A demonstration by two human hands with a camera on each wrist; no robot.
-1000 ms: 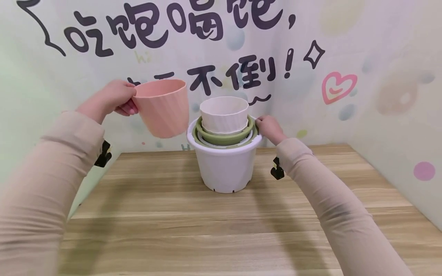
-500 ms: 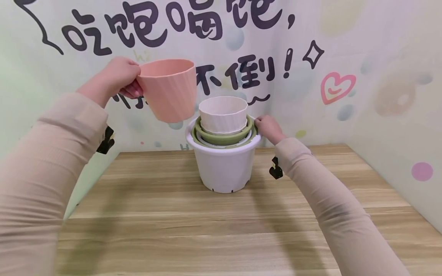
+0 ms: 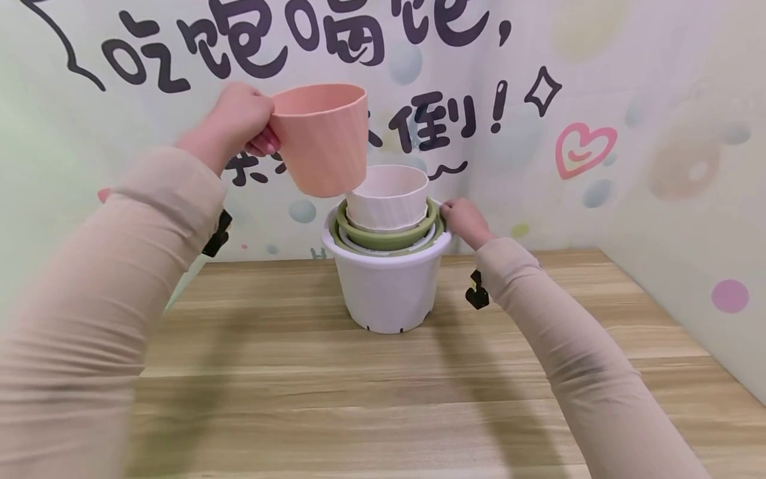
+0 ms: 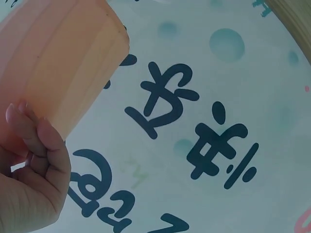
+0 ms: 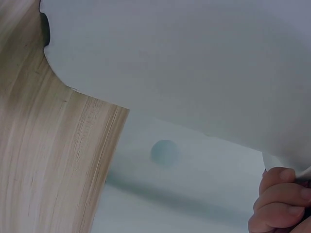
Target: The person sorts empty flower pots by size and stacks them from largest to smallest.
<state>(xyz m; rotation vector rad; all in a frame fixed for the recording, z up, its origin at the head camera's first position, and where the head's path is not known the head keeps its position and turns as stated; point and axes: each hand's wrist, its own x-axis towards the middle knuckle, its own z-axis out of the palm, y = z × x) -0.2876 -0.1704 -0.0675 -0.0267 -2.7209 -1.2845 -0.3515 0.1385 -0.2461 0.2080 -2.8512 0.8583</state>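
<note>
My left hand (image 3: 245,120) pinches a pink flowerpot (image 3: 323,146) by its rim, fingers curled below the edge. The pot hangs in the air, slightly tilted, its lower right side overlapping the white ribbed pot (image 3: 391,207) in the head view. That ribbed pot tops a nested stack. Beneath it sit green pots (image 3: 385,241), with a pale rim between them, all inside a large white flowerpot (image 3: 385,293). My right hand (image 3: 467,221) grips the large pot's right rim. In the right wrist view, curled fingers (image 5: 279,206) show at that rim. The left wrist view shows the pink pot's ribbed side (image 4: 68,63).
The stack stands towards the back of a wooden table (image 3: 359,392). Behind it hangs a printed wall cloth (image 3: 509,179) with black lettering and a pink heart. Pale walls flank the table on both sides.
My left hand has raised the pink flowerpot and carried it right, from beside the stack to partly overlapping the ribbed pot in view. The right hand and the stack have stayed put.
</note>
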